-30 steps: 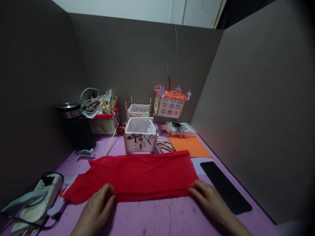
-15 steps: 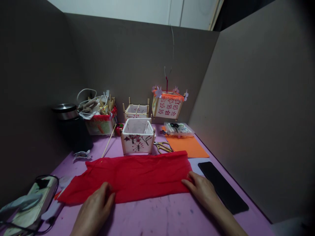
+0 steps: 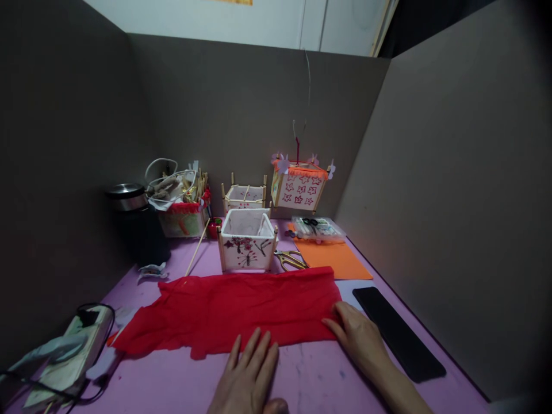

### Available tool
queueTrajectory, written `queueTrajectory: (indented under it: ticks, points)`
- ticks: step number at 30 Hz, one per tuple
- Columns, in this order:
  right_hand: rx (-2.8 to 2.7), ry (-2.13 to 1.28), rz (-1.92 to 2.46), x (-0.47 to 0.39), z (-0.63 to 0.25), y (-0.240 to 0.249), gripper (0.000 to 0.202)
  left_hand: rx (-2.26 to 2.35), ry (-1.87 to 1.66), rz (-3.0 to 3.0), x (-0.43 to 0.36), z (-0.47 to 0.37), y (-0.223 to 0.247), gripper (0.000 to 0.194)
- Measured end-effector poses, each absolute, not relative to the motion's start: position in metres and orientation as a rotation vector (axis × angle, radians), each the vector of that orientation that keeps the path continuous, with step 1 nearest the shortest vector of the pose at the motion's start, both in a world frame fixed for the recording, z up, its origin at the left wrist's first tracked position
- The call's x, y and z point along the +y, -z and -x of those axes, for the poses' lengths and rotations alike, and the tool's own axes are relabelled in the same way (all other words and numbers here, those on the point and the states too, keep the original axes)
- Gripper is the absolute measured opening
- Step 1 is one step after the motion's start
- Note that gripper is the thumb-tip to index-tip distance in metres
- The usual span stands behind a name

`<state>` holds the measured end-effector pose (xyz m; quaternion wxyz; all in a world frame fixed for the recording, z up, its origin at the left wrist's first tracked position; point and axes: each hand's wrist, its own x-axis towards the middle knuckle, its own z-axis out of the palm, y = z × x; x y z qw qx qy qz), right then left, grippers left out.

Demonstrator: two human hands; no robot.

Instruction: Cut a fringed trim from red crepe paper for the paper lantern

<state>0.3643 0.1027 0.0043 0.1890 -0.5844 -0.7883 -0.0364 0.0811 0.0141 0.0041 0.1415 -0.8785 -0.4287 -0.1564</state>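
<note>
A wrinkled sheet of red paper or cloth (image 3: 259,305) lies spread across the purple table (image 3: 310,379). My left hand (image 3: 250,374) lies flat with fingers stretched out, its fingertips on the sheet's near edge. At the sheet's right end, my right hand (image 3: 360,339) has thumb and forefinger closed on the edge. Behind the sheet stands a white box with stick corners and painted flowers (image 3: 248,247). Gold-handled scissors (image 3: 291,260) lie to the right of that box.
At the left are a dark flask (image 3: 140,230), a power strip (image 3: 73,356) with cables and a filled basket (image 3: 183,221). A decorated lantern (image 3: 301,187) hangs at the back. Orange sheets (image 3: 336,259), a clear case (image 3: 319,228) and a black slab (image 3: 397,330) are at the right.
My left hand has moved right along the near edge and its fingers have spread flat. My right hand stays at the right end. The view has shifted slightly.
</note>
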Motion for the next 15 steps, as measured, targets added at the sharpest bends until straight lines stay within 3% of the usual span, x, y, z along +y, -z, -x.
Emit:
queueTrajectory:
  ticks: [5,10,15]
  points:
    - [-2.137,0.391,1.388,0.081,-0.330,-0.022,0.027,-1.288,0.345,2.552,0.015,-0.080,0.010,0.068]
    - [-2.621,-0.030,0.788,0.048,-0.262,-0.005,0.057,-1.212,0.352,2.593,0.018,-0.073,0.011,0.062]
    - [-2.667,-0.305,0.969,0.038,-0.260,0.008,0.076,-1.168,0.399,2.555,0.016,-0.069,0.007,0.062]
